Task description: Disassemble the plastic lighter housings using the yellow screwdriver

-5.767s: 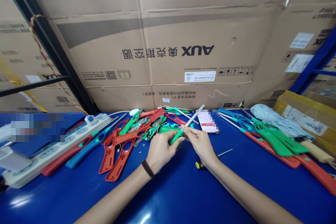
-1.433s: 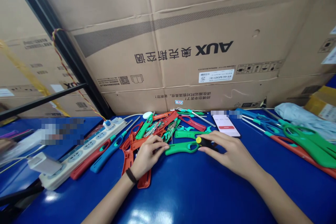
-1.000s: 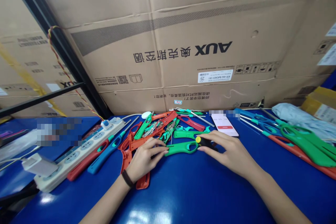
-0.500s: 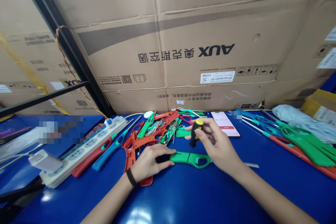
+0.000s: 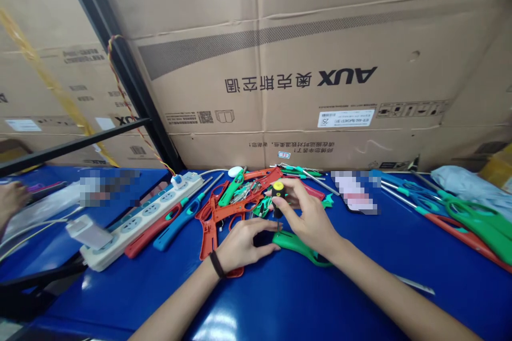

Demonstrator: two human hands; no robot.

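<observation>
Currently, the person's right hand (image 5: 306, 221) grips a small screwdriver (image 5: 278, 197) with a yellow-capped black handle: its fingers (image 5: 290, 186) are closed around the handle, which stands upright, with the thin shaft pointing down at one end of a green plastic lighter housing (image 5: 298, 248). The left hand (image 5: 242, 250) rests on that same end, its fingers (image 5: 256, 229) curved over and closed against it, with a dark section showing beneath them. The housing lies on the blue surface (image 5: 320, 298), with a red lighter housing (image 5: 208, 242) partly under the left hand. Behind the hands lies a heap of red and green lighter parts (image 5: 248, 197). Further left is a white power strip (image 5: 142, 218); to the right is a blurred phone (image 5: 354, 192). A second person's hand (image 5: 10, 202) appears at the far left.
</observation>
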